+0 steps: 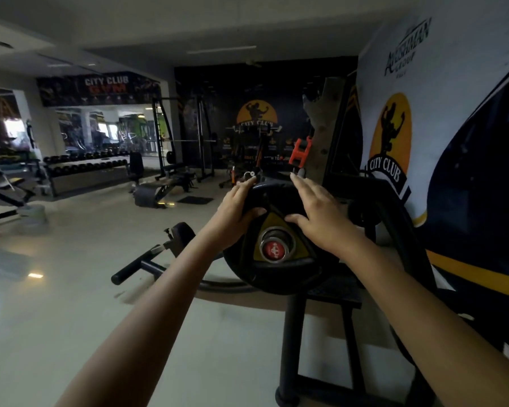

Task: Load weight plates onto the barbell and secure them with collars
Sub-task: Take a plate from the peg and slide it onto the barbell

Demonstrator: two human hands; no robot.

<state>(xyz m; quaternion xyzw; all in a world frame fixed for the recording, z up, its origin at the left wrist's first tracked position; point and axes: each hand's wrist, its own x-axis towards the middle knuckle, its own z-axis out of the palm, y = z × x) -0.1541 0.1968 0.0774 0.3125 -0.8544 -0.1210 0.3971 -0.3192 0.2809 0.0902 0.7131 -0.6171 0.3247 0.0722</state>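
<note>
Presently the plate (276, 274) sits on the sleeve (275, 250), left hand (235, 212) gripping its rim, right hand (318, 215) pressing flat-fingered; advise pushing both sides evenly, square to the sleeve, until fully seated.

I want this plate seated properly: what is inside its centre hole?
The barbell sleeve, its red-capped end showing, fills the hole in the plate. The length of sleeve behind the plate is covered, so how far on it sits cannot be seen.

Matt black rubbery plate (276, 274); shiny metal barbell sleeve (275, 248).
</note>
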